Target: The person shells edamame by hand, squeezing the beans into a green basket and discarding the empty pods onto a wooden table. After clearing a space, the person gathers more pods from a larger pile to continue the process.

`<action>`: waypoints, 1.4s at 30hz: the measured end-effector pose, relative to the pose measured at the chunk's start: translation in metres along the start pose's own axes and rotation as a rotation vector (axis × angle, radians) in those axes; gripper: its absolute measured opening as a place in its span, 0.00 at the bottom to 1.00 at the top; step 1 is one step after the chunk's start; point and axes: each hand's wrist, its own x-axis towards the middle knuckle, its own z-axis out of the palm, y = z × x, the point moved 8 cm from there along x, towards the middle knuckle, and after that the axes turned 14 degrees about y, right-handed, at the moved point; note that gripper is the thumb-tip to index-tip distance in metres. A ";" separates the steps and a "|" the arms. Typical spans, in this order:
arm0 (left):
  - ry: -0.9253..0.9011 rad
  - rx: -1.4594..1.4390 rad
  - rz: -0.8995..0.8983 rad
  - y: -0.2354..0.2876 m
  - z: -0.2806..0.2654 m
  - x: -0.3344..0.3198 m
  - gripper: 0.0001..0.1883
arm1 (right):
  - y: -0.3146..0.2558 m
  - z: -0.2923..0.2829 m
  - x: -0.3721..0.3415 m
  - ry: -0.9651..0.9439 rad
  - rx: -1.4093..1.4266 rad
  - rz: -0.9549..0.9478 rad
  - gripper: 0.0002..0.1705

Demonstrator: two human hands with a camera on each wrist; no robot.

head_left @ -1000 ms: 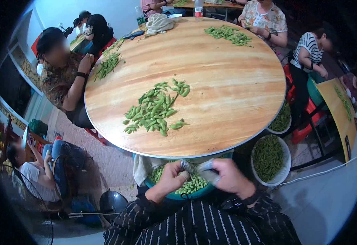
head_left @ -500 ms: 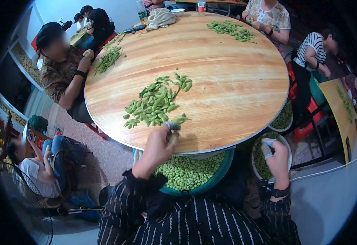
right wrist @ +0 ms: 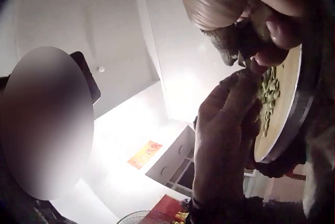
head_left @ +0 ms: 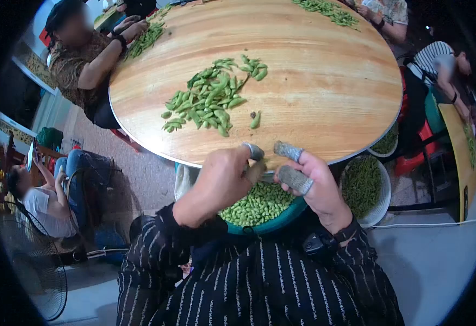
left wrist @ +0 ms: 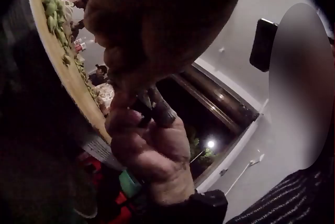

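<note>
In the head view, my left hand (head_left: 216,176) is at the near table edge, its wrapped thumb and forefinger pinching an edamame pod that is mostly hidden by the fingers. My right hand (head_left: 322,190) faces it from the right, grey wraps on thumb and forefinger, those two held apart. Both wrist views show the fingertips of the two hands meeting. Below them, shelled green beans (head_left: 257,205) fill a teal basin (head_left: 297,211). Ahead on the wooden table (head_left: 325,98) lies a pile of edamame pods (head_left: 210,100), with a single pod (head_left: 256,120) nearer me.
A white basket (head_left: 386,198) of green pods or shells stands on the floor at the right. Another pod heap (head_left: 325,10) lies across the table. A seated person (head_left: 88,65) works at the left edge. A fan (head_left: 36,266) stands at the lower left.
My left hand went out to the pods near the pile and came back to the table edge. My right hand moved from the basin to the white basket, then back beside the left. The view tilted downward.
</note>
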 end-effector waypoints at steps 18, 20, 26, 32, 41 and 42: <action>-0.056 -0.999 -0.437 -0.025 0.027 -0.051 0.12 | 0.007 0.018 -0.008 -0.152 -0.100 -0.114 0.11; -0.023 -0.921 -0.389 -0.025 0.028 -0.054 0.12 | 0.010 0.017 -0.012 -0.143 -0.128 -0.087 0.11; 0.078 -0.392 -0.176 -0.016 0.015 -0.055 0.09 | 0.014 0.014 -0.013 -0.110 -0.174 -0.109 0.11; 0.180 -0.187 0.015 -0.006 0.009 -0.055 0.11 | 0.014 0.014 -0.013 -0.102 -0.217 -0.139 0.10; 0.212 -0.095 0.077 -0.002 0.011 -0.055 0.11 | 0.030 0.010 -0.004 -0.046 -0.176 -0.079 0.07; 0.216 -0.020 0.123 0.001 0.010 -0.055 0.11 | 0.031 0.010 -0.003 -0.036 -0.154 -0.077 0.07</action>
